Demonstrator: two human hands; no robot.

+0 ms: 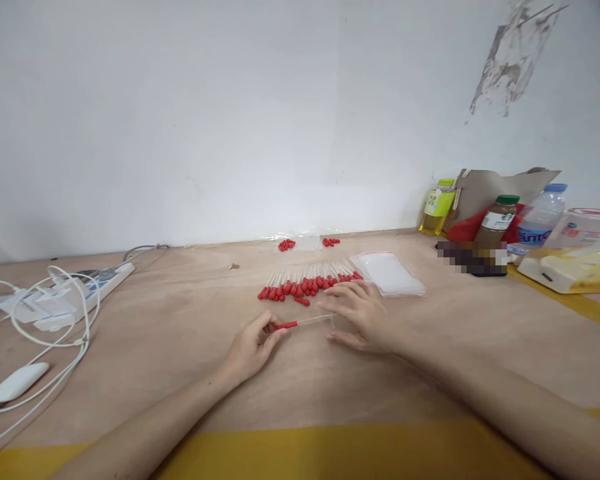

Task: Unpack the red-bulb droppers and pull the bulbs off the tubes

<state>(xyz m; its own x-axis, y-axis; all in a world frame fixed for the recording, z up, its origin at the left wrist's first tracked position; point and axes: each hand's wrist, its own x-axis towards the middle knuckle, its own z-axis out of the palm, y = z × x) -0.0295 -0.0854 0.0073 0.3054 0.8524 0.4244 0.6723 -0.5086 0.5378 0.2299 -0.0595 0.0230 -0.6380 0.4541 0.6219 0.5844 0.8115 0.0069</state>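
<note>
My left hand (260, 341) is closed, pinching the red rubber bulb of a dropper (291, 325). The dropper's thin clear tube points right, toward my right hand (363, 317). That hand is open, with thumb and fingers apart around the tube's far end. Whether it touches the tube, or a faint clear edge there, I cannot tell. Just beyond both hands lies a row of several red-bulbed droppers (300, 287), tubes pointing away. A loose red bulb (303, 301) rests in front of the row. A stack of clear plastic bags (390, 273) lies behind my right hand.
More red bulbs (287, 245) lie in clear plastic by the wall. At left are a power strip (107, 287), tangled white cables (87, 307) and a white adapter (17, 383). On the right stand a yellow bottle (437, 208), a green-capped bottle (497, 223) and a tissue pack (565, 270).
</note>
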